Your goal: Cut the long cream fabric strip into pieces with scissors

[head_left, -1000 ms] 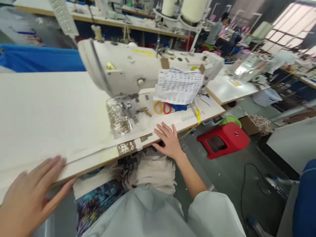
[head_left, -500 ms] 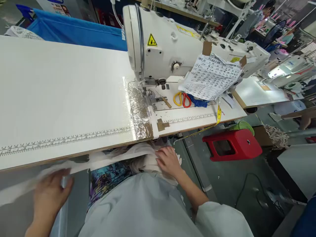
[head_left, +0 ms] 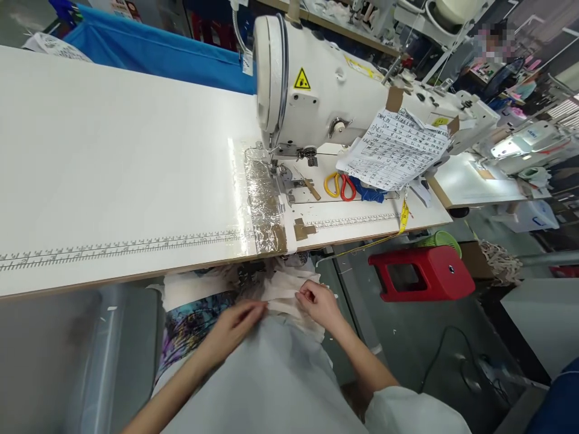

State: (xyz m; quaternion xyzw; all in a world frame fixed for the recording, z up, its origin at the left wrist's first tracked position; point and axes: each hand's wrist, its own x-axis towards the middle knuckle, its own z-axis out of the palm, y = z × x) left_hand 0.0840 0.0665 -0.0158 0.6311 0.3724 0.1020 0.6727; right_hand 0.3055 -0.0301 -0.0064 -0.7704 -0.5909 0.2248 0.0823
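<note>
My left grip (head_left: pixel 246 315) and right grip (head_left: pixel 316 301) are at the cream fabric (head_left: pixel 284 290) on my lap, fingers curled; can't tell if either pinches cloth. Fabric sits below front edge of white surface (head_left: pixel 122 150). Sewing machine (head_left: pixel 316 90), yellow-and-red-handled scissors (head_left: pixel 347 188) up there; red stool (head_left: pixel 434 271) right.

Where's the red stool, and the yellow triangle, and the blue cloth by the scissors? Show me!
Red stool (head_left: pixel 439 282): head view, on its flat side.
Yellow triangle (head_left: pixel 302 80): head view, middle of the sign on the sewing machine.
Blue cloth (head_left: pixel 371 194): head view, the crumpled part below the paper.
</note>
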